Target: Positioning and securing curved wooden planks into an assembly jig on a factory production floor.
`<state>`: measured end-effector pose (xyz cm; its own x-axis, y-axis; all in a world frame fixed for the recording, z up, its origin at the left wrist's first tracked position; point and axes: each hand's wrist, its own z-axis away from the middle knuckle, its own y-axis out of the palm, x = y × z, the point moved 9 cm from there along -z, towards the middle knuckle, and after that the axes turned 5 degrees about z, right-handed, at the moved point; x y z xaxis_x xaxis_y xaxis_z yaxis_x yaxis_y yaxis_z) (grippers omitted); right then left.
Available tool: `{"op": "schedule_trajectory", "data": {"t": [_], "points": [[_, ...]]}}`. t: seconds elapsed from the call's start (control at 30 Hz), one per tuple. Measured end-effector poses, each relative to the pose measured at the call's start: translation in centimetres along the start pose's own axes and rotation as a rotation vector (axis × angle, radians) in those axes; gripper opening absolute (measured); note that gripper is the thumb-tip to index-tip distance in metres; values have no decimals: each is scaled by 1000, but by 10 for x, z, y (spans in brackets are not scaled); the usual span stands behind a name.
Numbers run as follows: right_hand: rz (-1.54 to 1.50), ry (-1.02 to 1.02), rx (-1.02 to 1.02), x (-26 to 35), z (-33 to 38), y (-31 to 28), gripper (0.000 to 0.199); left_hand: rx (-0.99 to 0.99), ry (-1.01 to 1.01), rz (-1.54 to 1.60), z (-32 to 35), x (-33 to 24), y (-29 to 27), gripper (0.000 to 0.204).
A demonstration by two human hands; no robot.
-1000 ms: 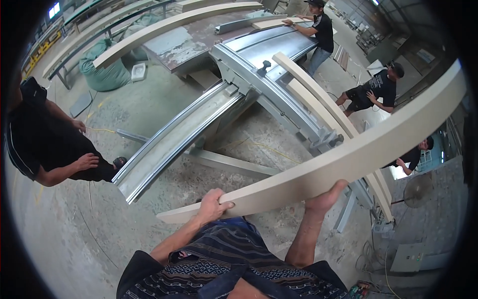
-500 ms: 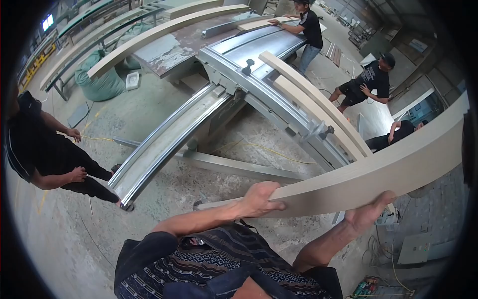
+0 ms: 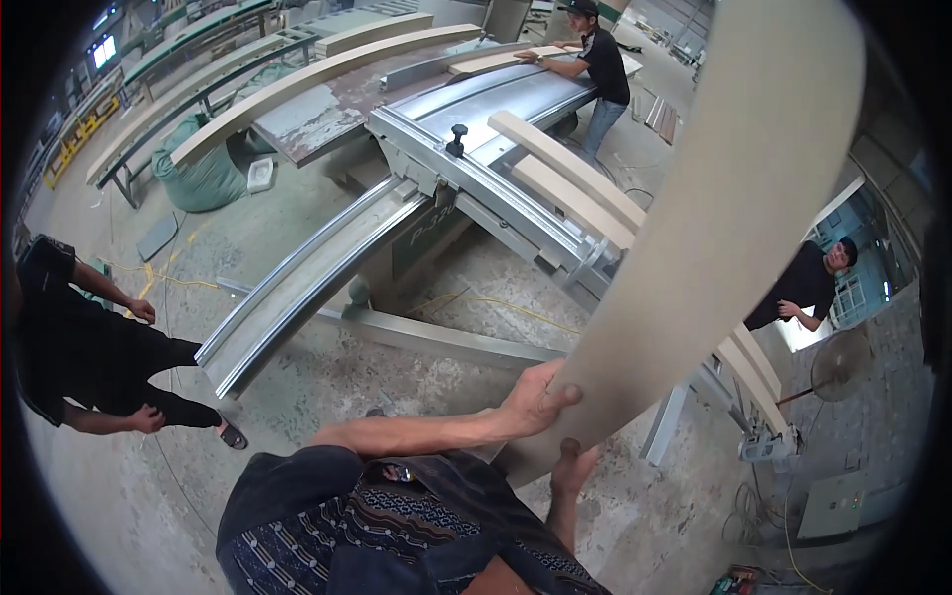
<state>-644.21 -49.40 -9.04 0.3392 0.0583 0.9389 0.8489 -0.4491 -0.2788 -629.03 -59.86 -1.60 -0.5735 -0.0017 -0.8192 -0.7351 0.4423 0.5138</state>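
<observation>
Both hands gripping near end of long board (image 3: 724, 228): left hand (image 3: 535, 400) clamping on top, right hand (image 3: 573, 466) underneath. Board axis running up-right, away from hands, above saw table (image 3: 476, 183).

A grey, dusty concrete floor (image 3: 317, 397) carried the whole workshop. A long silver metal sliding-table saw bench (image 3: 466, 174) stood on it, its rail running out towards the lower left. Two pale, thick timber boards (image 3: 565, 178) lay side by side on the bench's sliding carriage, beside a black clamp knob (image 3: 457, 139). A bulging green sack (image 3: 203, 178) sat on the floor near a rusty brown steel table (image 3: 327, 104), with a small white tray (image 3: 261, 175) just beside the sack. Long pale beams (image 3: 297, 84) rested on racks further back. A thin yellow cable (image 3: 496, 302) trailed across the floor under the bench.
</observation>
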Motion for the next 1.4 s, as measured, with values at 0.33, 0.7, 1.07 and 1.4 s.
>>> {"op": "schedule_trajectory", "data": {"t": [0.33,0.7,1.07,1.4], "points": [[32,29,-3,-26,-10,-90,71,-92,-78,-373,-69,-26,33,51],[444,293,90,-61,-19,-166,31,-392,-451,121,-126,83,-15,73],[615,642,32,-24,-127,-203,35,-310,-648,408,-200,155,-19,70],[839,551,154,16,-237,-214,32,-287,-652,590,-264,155,-12,75]]}}
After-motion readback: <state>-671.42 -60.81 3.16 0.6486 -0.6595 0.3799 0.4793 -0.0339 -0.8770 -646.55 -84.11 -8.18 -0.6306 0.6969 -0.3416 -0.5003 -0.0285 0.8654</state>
